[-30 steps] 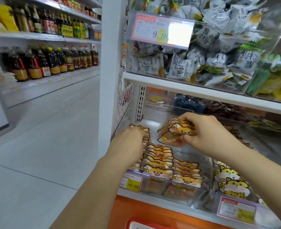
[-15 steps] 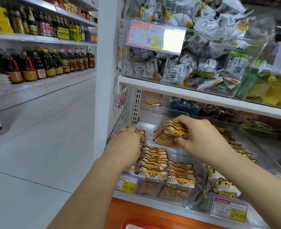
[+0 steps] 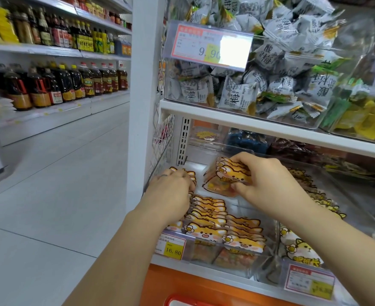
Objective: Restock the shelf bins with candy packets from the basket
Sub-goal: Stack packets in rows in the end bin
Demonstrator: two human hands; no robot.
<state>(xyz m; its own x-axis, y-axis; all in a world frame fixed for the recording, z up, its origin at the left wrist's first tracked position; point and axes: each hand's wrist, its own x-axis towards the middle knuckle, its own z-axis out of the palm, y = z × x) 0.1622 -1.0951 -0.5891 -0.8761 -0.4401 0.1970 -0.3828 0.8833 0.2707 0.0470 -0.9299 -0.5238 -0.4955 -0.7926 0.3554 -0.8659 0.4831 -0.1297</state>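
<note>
A clear shelf bin [image 3: 206, 256] on the lower shelf holds rows of orange cat-print candy packets [image 3: 208, 208]. My right hand [image 3: 268, 182] is shut on a small stack of the same candy packets [image 3: 226, 177], held over the bin's bare back part. My left hand [image 3: 171, 193] lies on the left row of packets, fingers curled over their tops; whether it grips one is hidden. A red basket rim [image 3: 182, 301] shows at the bottom edge.
A neighbouring bin [image 3: 310, 281] on the right holds yellow cat packets. Above, a white shelf edge [image 3: 270, 127] carries bins of grey-white plum packets [image 3: 248, 85]. A wire side panel [image 3: 162, 142] borders the bin's left. The aisle floor and oil bottles [image 3: 60, 85] lie to the left.
The view has shifted slightly. My right hand with its stack has stayed over the back of the bin, and my left hand has stayed on the left row.
</note>
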